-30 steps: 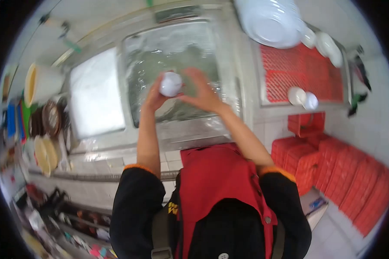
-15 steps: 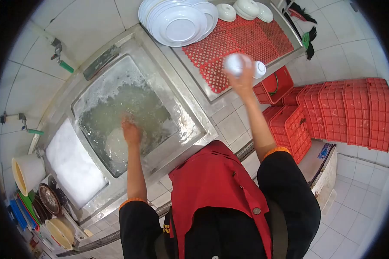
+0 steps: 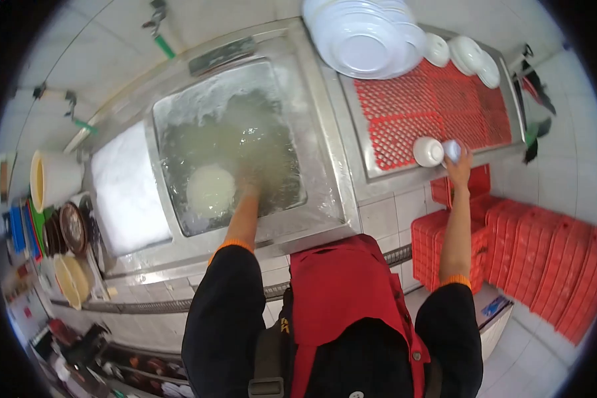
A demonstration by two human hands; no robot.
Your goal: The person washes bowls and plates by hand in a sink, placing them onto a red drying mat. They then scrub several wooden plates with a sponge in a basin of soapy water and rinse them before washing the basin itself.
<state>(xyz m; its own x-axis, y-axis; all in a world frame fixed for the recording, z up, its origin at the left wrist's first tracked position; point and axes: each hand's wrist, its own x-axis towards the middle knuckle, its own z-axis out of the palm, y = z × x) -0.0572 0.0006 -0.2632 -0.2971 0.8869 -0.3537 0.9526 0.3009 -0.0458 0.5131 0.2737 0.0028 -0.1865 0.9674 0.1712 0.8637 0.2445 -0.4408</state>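
My left hand is in the cloudy water of the sink, and its fingers are hidden below the surface. A pale round dish, perhaps a bowl or plate, lies under the water just left of it. At the front edge of the draining tray, my right hand has its fingers around a small bluish-white bowl. Beside that, a second white bowl rests on the red mat.
Stacked white plates and several white bowls line the tray's back. White foam fills a basin at left. Red crates stand below right. Taps are on the wall; a beige bucket stands far left.
The view has shifted and turned. My right hand has come down at the tray's front edge, where two bowls now sit side by side. My left hand has sunk deeper, right of the submerged dish.
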